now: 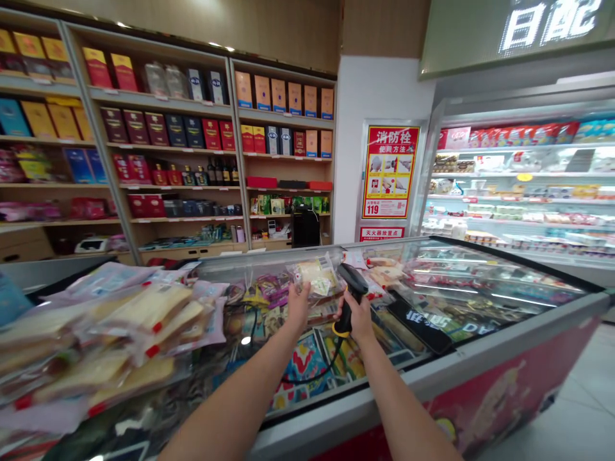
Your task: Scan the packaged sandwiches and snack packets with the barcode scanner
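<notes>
In my right hand (358, 315) is a black handheld barcode scanner (354, 282) with a yellow base; its cable curves down over the glass lid. My left hand (298, 304) grips the near edge of a clear bag of sliced bread (314, 275), which has a label facing me. The scanner's head is just right of this bag. Both hands are above the glass top of a chest freezer (298, 442). To my left lies a heap of similar bagged bread (148, 314) with red closures, and a few more bags (384, 272) rest beyond the scanner.
A black strip with white lettering (420, 320) lies on the glass to the right. Shelves of boxed goods (180, 131) line the back wall. A red fire hydrant sign (390, 173) hangs beside them. An open refrigerated display (523, 186) stands at the right.
</notes>
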### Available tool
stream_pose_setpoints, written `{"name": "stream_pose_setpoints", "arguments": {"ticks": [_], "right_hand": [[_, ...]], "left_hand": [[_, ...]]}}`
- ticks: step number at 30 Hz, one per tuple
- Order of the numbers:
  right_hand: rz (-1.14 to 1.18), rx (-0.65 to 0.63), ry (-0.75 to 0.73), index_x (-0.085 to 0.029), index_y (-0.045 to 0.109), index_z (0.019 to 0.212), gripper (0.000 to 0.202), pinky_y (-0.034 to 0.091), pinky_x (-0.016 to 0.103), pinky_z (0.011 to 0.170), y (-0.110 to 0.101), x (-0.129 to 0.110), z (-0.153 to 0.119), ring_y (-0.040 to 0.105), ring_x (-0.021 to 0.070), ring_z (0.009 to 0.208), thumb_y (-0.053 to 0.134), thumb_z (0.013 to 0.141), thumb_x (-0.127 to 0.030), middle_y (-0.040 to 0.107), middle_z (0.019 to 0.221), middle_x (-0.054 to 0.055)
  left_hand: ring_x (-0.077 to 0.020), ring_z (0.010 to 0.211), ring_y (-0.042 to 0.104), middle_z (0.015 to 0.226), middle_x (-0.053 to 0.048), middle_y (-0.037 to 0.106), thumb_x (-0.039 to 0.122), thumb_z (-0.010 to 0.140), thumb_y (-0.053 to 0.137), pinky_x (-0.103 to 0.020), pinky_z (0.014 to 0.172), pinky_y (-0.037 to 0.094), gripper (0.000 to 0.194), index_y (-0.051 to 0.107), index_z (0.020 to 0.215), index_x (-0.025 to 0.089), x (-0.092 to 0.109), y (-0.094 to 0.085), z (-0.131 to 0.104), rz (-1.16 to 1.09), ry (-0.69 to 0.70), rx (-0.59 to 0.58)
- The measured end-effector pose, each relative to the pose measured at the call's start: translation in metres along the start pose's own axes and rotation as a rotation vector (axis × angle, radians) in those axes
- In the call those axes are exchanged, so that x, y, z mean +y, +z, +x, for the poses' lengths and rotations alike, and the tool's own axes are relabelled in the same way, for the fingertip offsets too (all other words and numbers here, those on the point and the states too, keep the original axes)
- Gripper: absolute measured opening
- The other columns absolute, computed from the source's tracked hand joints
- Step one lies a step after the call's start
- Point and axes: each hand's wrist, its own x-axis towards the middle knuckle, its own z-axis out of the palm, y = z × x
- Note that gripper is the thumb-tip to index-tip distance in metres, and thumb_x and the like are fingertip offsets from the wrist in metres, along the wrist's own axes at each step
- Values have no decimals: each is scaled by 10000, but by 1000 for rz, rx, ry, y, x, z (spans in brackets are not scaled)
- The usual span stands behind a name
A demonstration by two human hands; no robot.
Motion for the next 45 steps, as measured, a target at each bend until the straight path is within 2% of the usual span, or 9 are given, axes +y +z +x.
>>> {"name": "stream_pose_setpoints", "arguments": {"ticks": [3,5,7,11,14,18,22,35,45], "right_hand": [[-51,-21,-28,-188,554,891,490,438,237,340,-2,4,0,490,105,336,757,631,-549,547,510,-72],[-58,-31,-24,-189,554,897,497,440,239,342,-4,6,1,493,106,336,757,630,-555,548,514,-72],[-45,-33,-24,-192,554,905,500,452,245,351,-6,7,1,495,107,343,755,632,-560,552,525,-71],[-53,-76,-31,-190,560,865,446,477,252,382,-8,7,-1,503,105,365,748,661,-539,561,544,-57],[-41,-160,75,-188,568,885,447,478,252,375,-6,4,-2,509,109,374,750,658,-528,576,555,-47],[-70,-304,245,-182,564,888,477,480,250,350,2,1,-3,495,106,357,769,622,-521,577,535,-52],[-164,-340,247,-183,557,828,423,488,248,348,9,1,-5,500,104,351,761,642,-503,587,528,-44],[-237,-375,277,-193,510,792,438,482,252,355,8,3,-4,495,100,346,741,643,-534,569,519,-54],[-270,-390,288,-192,507,752,421,472,250,361,-1,6,-4,496,104,351,721,673,-546,558,502,-46]], "left_hand": [[-186,878,683,1050,-101,673,607,751,592,-286,692,548,487,475,988,199,-6,19,12,-58,-32,22],[-184,866,679,1031,-88,677,598,725,623,-283,680,543,492,485,982,202,-3,18,17,-60,-9,22],[-180,830,670,1001,-57,681,549,653,704,-292,664,543,506,501,968,208,4,3,23,-66,25,-3],[-166,800,654,912,-15,694,415,530,801,-302,716,544,497,562,911,207,24,-44,33,-39,131,-44],[-185,843,659,880,-29,710,407,499,819,-312,796,531,480,626,880,188,35,-72,38,44,190,-28],[-226,835,656,865,-58,725,455,452,833,-337,782,527,531,687,862,151,44,-92,44,178,195,-12],[-221,816,647,863,-52,724,472,462,819,-330,756,522,539,700,877,151,48,-105,48,185,214,75],[-220,811,641,812,-44,722,397,371,878,-346,784,514,525,720,804,146,39,-99,49,106,180,24],[-152,616,559,632,9,632,379,381,870,-266,589,451,477,722,769,144,29,-101,47,41,51,17]]}}
